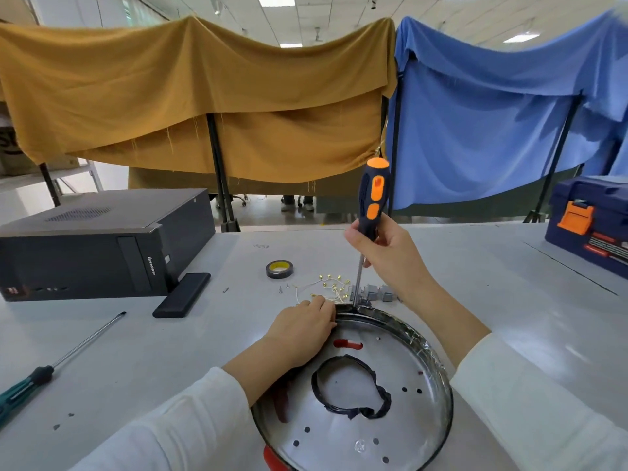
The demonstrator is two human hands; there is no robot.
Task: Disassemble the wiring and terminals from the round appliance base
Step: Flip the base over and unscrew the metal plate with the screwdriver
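At the base's far rim [360,311], my right hand [387,253] grips the screwdriver [373,195] upright; left hand [302,328] should pin the wires [326,294] flat while I pry gently.

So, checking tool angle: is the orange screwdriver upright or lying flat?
Upright: the screwdriver stands handle-up in the right hand, tip at the base rim.

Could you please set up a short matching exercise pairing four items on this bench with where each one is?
Things:
1. orange-and-black screwdriver
2. green-handled screwdriver
3. roll of tape
4. blue toolbox

Places:
A. far right edge of the table
B. upright in the right hand, tip at the round base's far rim
C. flat on the table, far left
D. on the table beyond the left hand

Pairs: 1-B, 2-C, 3-D, 4-A
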